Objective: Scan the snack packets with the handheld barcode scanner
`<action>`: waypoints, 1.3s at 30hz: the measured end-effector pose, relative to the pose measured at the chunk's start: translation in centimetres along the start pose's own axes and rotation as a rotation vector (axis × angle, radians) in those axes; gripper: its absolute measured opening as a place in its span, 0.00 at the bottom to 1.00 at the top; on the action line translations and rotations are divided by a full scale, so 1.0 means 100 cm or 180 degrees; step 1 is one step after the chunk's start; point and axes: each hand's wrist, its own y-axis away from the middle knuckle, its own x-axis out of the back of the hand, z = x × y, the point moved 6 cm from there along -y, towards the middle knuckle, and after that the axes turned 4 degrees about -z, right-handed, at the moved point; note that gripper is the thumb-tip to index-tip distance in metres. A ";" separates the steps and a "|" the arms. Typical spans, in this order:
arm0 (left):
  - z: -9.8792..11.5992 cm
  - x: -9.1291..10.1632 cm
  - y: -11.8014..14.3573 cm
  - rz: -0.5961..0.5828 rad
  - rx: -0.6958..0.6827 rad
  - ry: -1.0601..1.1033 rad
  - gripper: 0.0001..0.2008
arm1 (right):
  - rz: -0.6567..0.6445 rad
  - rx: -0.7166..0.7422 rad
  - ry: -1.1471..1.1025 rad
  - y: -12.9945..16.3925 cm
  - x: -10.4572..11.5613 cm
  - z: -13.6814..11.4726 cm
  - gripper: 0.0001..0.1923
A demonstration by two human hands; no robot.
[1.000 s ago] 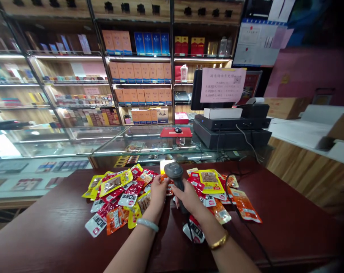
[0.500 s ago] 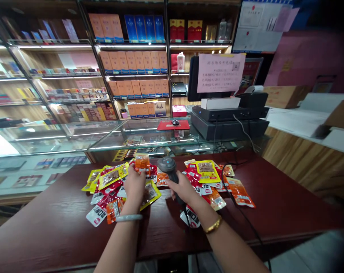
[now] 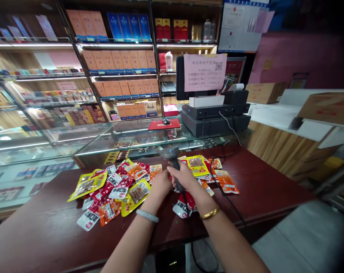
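Observation:
My right hand (image 3: 185,176) is wrapped round the handle of a dark barcode scanner (image 3: 169,153), held upright over the table with its cord hanging down. Close against its left side is my left hand (image 3: 162,182); its fingertips are hidden by the scanner and my right hand, so what they hold, if anything, does not show. Left of my hands lies a pile of snack packets, with an orange packet (image 3: 137,170), a yellow packet (image 3: 136,195) and red-and-white packets (image 3: 119,187). Right of the scanner is another pile, topped by a yellow packet (image 3: 197,165).
The packets lie on a dark red wooden table (image 3: 55,223). Behind it stand a glass counter (image 3: 92,142), a red mouse pad (image 3: 157,124) and a cash register (image 3: 214,123). A black cable (image 3: 229,199) crosses the table's right side. Cardboard boxes (image 3: 328,108) stand on the right.
My left hand has moved right from the left pile to the scanner. The orange packet it held up is no longer visible in its grip. The view has turned slightly right.

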 end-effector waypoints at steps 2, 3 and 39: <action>0.010 -0.006 -0.001 0.0029 -0.0055 -0.0095 0.13 | 0.0203 0.0084 0.0091 0.012 0.016 -0.004 0.16; 0.014 -0.009 -0.002 0.0043 -0.0075 -0.0137 0.15 | 0.0269 0.0108 0.0136 0.020 0.024 -0.004 0.15; -0.123 0.069 0.023 0.1623 0.1425 0.1025 0.33 | 0.0046 -0.0409 0.0325 0.089 -0.007 0.036 0.15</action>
